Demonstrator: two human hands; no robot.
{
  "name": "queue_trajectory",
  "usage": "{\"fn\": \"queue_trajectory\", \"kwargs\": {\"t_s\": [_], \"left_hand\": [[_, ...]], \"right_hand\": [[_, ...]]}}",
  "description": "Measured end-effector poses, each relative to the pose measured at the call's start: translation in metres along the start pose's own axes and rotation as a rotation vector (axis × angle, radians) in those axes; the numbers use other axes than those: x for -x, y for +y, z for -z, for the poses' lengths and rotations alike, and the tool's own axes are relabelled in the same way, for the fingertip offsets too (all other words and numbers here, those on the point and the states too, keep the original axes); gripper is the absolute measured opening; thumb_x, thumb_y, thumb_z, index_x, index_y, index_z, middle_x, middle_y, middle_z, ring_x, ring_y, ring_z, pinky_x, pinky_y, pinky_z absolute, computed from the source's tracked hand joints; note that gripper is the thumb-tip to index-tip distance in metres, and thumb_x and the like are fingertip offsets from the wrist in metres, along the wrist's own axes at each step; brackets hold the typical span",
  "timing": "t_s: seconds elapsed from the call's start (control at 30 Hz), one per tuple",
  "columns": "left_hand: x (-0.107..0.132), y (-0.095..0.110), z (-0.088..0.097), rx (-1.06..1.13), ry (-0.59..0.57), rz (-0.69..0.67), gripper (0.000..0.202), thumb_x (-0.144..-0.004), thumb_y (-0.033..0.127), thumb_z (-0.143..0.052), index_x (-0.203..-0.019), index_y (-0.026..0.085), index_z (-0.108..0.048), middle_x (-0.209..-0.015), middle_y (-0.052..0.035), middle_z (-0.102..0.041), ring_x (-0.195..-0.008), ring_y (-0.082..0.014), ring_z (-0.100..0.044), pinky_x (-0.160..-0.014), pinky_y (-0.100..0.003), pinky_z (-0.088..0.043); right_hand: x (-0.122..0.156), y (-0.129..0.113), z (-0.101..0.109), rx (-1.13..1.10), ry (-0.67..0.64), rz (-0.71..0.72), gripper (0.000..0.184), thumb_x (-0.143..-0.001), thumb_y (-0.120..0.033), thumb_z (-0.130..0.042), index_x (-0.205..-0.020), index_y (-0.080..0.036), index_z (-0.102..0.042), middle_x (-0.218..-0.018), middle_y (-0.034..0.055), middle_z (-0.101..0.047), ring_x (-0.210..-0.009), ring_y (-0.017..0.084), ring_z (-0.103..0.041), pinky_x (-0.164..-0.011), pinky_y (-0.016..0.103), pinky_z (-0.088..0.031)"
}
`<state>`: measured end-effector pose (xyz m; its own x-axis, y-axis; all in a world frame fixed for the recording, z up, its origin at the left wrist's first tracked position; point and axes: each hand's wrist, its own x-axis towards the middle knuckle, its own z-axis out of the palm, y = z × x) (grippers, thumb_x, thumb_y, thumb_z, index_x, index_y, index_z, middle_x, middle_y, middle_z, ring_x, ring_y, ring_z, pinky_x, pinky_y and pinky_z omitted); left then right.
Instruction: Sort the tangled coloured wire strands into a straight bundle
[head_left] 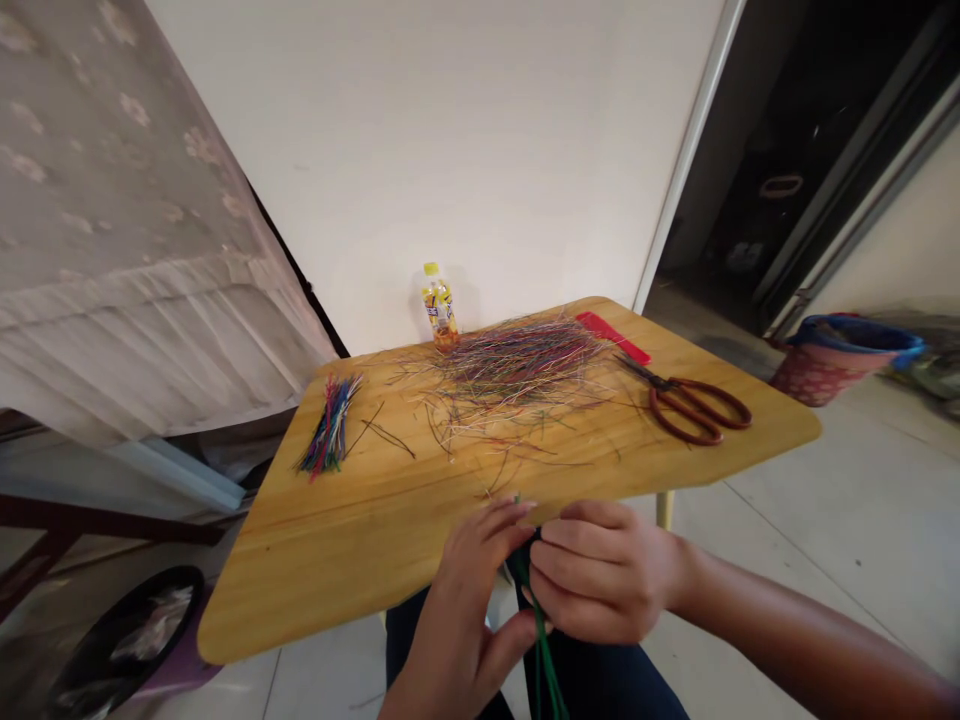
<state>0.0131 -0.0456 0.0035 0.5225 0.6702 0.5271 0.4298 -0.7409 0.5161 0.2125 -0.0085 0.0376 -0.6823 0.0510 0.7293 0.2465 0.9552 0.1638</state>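
Just off the near edge of the yellowish wooden tabletop (pixel 360 540), above the person's lap, the left hand (pixel 476 590) holds a bunch of thin, long green strands (pixel 551 675) between curved fingers and thumb, while the right hand (pixel 600 570) has its fingers curled tightly on the same strands, whose lower ends hang down below both hands. Beyond them on the tabletop spreads a loose heap of thin multicoloured strands (pixel 525 360), with a compact multicoloured strand bundle (pixel 330 425) to its left and large dark-bladed scissors with brown looped handles (pixel 694 400) to its right.
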Motion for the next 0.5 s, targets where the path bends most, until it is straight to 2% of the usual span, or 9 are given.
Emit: {"fn": "queue_trajectory", "kwargs": {"t_s": [0.1, 0.2, 0.3, 0.37, 0.5], "left_hand": [[-0.002, 0.003, 0.005, -0.156, 0.043, -0.117, 0.043, -0.092, 0.041, -0.04, -0.127, 0.017, -0.042, -0.124, -0.0141, -0.056, -0.126, -0.0254, -0.042, -0.103, -0.047, -0.036], [-0.004, 0.007, 0.01, -0.231, 0.071, -0.198, 0.044, -0.09, 0.046, -0.041, -0.121, 0.015, -0.048, -0.116, -0.0127, -0.061, -0.124, -0.0245, -0.045, -0.104, -0.045, -0.033], [-0.006, 0.012, 0.015, -0.263, 0.091, -0.252, 0.041, -0.089, 0.049, -0.043, -0.11, 0.017, -0.055, -0.103, -0.0087, -0.066, -0.115, -0.0225, -0.052, -0.104, -0.042, -0.033], [-0.007, 0.015, 0.018, -0.269, 0.118, -0.263, 0.039, -0.088, 0.05, -0.043, -0.105, 0.018, -0.057, -0.094, -0.0063, -0.068, -0.108, -0.0213, -0.056, -0.102, -0.04, -0.035], [-0.006, 0.019, 0.021, -0.282, 0.161, -0.26, 0.038, -0.088, 0.05, -0.044, -0.101, 0.017, -0.059, -0.088, -0.0054, -0.069, -0.099, -0.0207, -0.06, -0.099, -0.04, -0.038]], "right_hand": [[0.009, 0.001, -0.006, -0.011, 0.087, 0.05, 0.011, -0.079, -0.025, -0.062, -0.07, -0.03, -0.063, -0.071, -0.0047, -0.068, -0.064, 0.012, -0.062, -0.047, 0.023, -0.046], [0.017, -0.007, -0.018, -0.025, 0.245, 0.012, 0.01, -0.073, -0.025, -0.067, -0.067, -0.032, -0.063, -0.065, -0.0054, -0.065, -0.057, 0.012, -0.059, -0.044, 0.024, -0.044], [0.019, -0.016, -0.024, 0.111, 0.358, -0.012, 0.015, -0.069, -0.02, -0.07, -0.061, -0.029, -0.062, -0.054, -0.0049, -0.055, -0.05, 0.011, -0.053, -0.047, 0.026, -0.046], [0.016, -0.02, -0.025, 0.166, 0.378, -0.02, 0.016, -0.069, -0.019, -0.069, -0.058, -0.029, -0.062, -0.048, -0.0054, -0.048, -0.047, 0.01, -0.049, -0.047, 0.026, -0.045], [0.011, -0.022, -0.025, 0.106, 0.399, -0.095, 0.014, -0.072, -0.023, -0.065, -0.062, -0.032, -0.063, -0.046, -0.0053, -0.042, -0.046, 0.01, -0.047, -0.046, 0.025, -0.043]]}}
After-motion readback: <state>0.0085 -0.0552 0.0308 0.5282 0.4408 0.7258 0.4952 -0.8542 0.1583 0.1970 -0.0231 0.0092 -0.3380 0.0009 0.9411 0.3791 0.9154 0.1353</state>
